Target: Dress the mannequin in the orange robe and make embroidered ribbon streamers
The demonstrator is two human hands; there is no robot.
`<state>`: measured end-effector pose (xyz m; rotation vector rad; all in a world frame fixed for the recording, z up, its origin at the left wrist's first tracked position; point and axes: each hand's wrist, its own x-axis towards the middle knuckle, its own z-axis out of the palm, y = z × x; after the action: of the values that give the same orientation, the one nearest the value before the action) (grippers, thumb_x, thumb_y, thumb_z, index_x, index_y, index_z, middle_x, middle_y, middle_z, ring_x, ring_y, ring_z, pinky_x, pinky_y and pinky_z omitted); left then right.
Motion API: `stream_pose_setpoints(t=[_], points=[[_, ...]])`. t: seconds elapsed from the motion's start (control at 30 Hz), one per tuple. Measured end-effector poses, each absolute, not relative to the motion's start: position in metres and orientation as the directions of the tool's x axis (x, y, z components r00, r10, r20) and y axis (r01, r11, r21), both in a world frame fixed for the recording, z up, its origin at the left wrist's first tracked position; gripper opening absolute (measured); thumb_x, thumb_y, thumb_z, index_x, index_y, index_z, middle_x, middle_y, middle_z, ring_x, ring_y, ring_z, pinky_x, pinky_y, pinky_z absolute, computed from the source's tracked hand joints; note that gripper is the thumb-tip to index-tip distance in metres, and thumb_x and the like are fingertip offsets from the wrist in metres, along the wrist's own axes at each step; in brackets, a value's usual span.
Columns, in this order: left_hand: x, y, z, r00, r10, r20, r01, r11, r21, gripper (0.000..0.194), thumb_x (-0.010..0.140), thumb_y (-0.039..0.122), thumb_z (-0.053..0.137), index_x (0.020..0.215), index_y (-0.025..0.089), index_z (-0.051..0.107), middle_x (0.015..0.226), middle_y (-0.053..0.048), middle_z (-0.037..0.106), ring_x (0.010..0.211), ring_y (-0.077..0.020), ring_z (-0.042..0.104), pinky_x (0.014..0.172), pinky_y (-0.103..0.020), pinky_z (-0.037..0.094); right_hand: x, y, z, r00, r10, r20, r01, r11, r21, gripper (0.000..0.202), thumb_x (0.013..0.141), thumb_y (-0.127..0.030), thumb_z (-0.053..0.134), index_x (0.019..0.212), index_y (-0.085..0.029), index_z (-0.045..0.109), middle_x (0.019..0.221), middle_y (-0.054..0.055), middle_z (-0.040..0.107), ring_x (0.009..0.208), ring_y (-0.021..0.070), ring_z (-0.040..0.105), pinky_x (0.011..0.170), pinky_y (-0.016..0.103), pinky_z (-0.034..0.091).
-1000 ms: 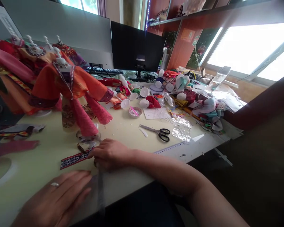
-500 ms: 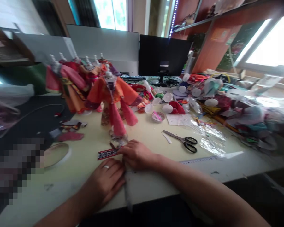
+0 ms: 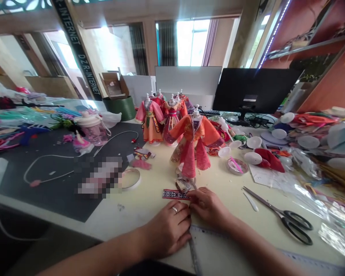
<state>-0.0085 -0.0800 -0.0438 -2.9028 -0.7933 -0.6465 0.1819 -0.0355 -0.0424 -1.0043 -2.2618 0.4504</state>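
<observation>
A patterned ribbon [image 3: 174, 194], dark and white with red edges, lies on the pale table. My right hand [image 3: 208, 205] has its fingers pressed together on the ribbon's right end. Close beside it, my left hand [image 3: 168, 228], with a ring, rests palm down; its fingers are bent together near the right fingertips, and what they hold, if anything, is hidden. A dark narrow strip [image 3: 193, 251] runs from between the hands toward the table's front edge. Just behind the ribbon stands a doll-sized orange and pink robe [image 3: 196, 134] on a stand.
Black-handled scissors [image 3: 278, 214] and a white sliver [image 3: 250, 202] lie at the right, near a ruler [image 3: 307, 260]. A tape roll [image 3: 130, 179] is at the left. More dressed stands [image 3: 152, 122], a small dish [image 3: 237, 166] and a monitor [image 3: 254, 96] are behind.
The view has turned left and up, so the hands and table things appear farther right, and more of the dark mat and room shows. Both hands remain beside the ribbon.
</observation>
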Motion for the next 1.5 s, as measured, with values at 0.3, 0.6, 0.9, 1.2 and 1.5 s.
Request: stream_pose_setpoints(t=[0.3, 0.6, 0.9, 1.2, 1.5], points=[[-0.009, -0.080, -0.043, 0.810, 0.446, 0.382, 0.482, -0.876, 0.001, 0.025, 0.087, 0.029, 0.046, 0.100, 0.012, 0.059, 0.104, -0.013, 0.063, 0.098, -0.0233, 0.054, 0.089, -0.039, 0.042, 0.184, -0.031, -0.041, -0.455, 0.812, 0.365, 0.514, 0.574, -0.638, 0.020, 0.073, -0.014, 0.057, 0.091, -0.021, 0.062, 0.075, 0.001, 0.065, 0.075, 0.0173, 0.060, 0.071, 0.032, 0.049], [-0.023, -0.077, -0.044, 0.794, 0.430, 0.429, 0.458, -0.888, 0.042, 0.027, 0.086, 0.025, 0.047, 0.107, 0.012, 0.058, 0.109, -0.010, 0.064, 0.100, -0.0226, 0.054, 0.094, -0.040, 0.039, 0.206, -0.021, -0.034, -0.425, 0.778, 0.463, 0.699, 0.607, -0.378, 0.011, 0.082, -0.020, 0.052, 0.087, -0.019, 0.062, 0.073, 0.003, 0.064, 0.070, 0.0170, 0.059, 0.073, 0.034, 0.045], [-0.029, -0.074, -0.040, 0.784, 0.440, 0.439, 0.459, -0.886, 0.068, 0.026, 0.085, 0.024, 0.050, 0.107, 0.012, 0.059, 0.113, -0.010, 0.064, 0.106, -0.0230, 0.054, 0.094, -0.040, 0.039, 0.202, -0.023, -0.034, -0.574, 0.768, 0.285, 0.736, 0.636, -0.234, 0.008, 0.084, -0.022, 0.055, 0.083, -0.018, 0.062, 0.082, 0.006, 0.061, 0.079, 0.0193, 0.056, 0.080, 0.037, 0.042], [-0.029, -0.074, -0.038, 0.786, 0.455, 0.419, 0.456, -0.884, 0.106, 0.028, 0.086, 0.023, 0.048, 0.110, 0.012, 0.059, 0.114, -0.011, 0.063, 0.109, -0.0241, 0.053, 0.095, -0.040, 0.040, 0.227, -0.018, -0.022, -0.558, 0.802, 0.215, 0.795, 0.590, -0.138, 0.013, 0.084, -0.018, 0.050, 0.078, -0.018, 0.062, 0.077, 0.005, 0.062, 0.076, 0.0187, 0.055, 0.078, 0.035, 0.041], [-0.030, -0.074, -0.040, 0.737, 0.506, 0.449, 0.506, -0.853, 0.131, 0.027, 0.085, 0.022, 0.049, 0.107, 0.011, 0.061, 0.111, -0.011, 0.065, 0.107, -0.0236, 0.053, 0.093, -0.041, 0.041, 0.273, -0.005, -0.023, -0.451, 0.876, 0.171, 0.889, 0.457, 0.005, 0.021, 0.073, -0.010, 0.045, 0.066, -0.019, 0.062, 0.067, 0.005, 0.064, 0.069, 0.0203, 0.060, 0.074, 0.039, 0.040]])
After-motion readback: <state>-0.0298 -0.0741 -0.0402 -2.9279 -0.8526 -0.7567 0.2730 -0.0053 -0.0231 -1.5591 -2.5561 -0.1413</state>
